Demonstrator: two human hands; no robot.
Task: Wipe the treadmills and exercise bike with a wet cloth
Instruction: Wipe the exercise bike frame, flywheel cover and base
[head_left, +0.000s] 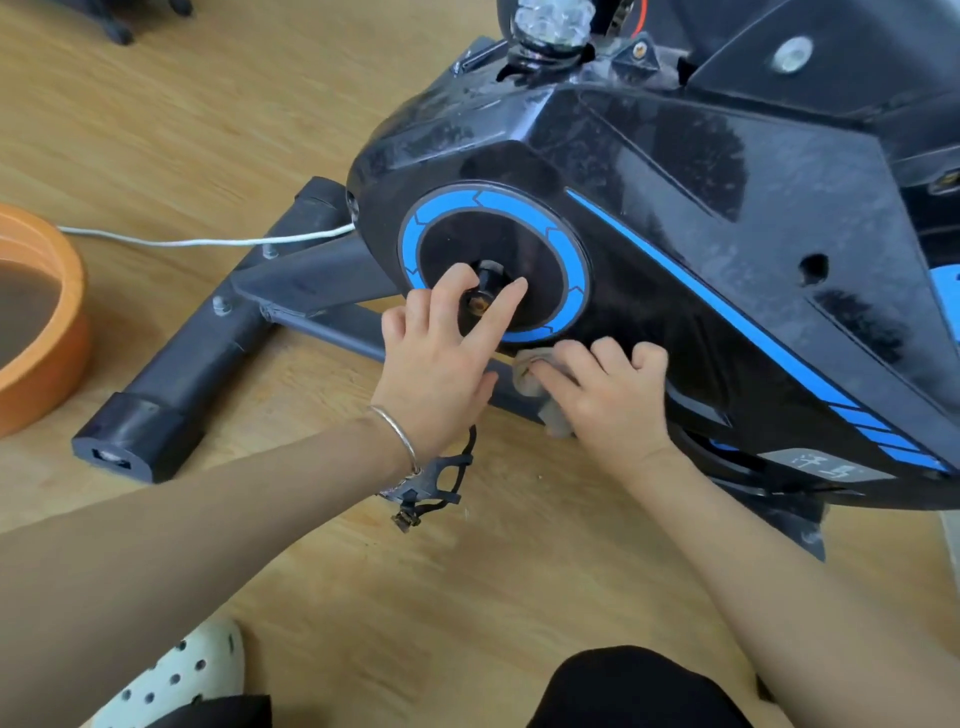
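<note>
A pale wood-plank floor (156, 130) fills the scene, viewed from above by a person crouched low.

At the centre, the fingers (501, 312) of the left hand (441, 374) are spread straight and wide, laid on either side of the crank axle (483, 291) at the middle of a black disc ringed in blue. Nothing is gripped by them; the disc appears to be steadied. A thin silver bangle (400, 441) is worn on that wrist.

Just beside it, the right hand (613, 405) is curled over a grey wet cloth (530, 374), which is bunched and pressed against the lower edge of the black housing of the exercise bike (701, 234), below the blue ring.

Further out, dusty smears and some wiped patches can be seen on the housing's upper panels. A black pedal (436, 483) lies under the left wrist, and the bike's dark front stabiliser bar (171, 389) rests on the floor. A white cable (208, 241) runs across the floor. At the far left edge, an orange basin (67, 312) of murky water is partly seen. No treadmill is clearly shown.

The step is probably best done with the cloth kept flat, firm pressure held along the rim, overlapping strokes made, and the cloth rinsed when soiled.
</note>
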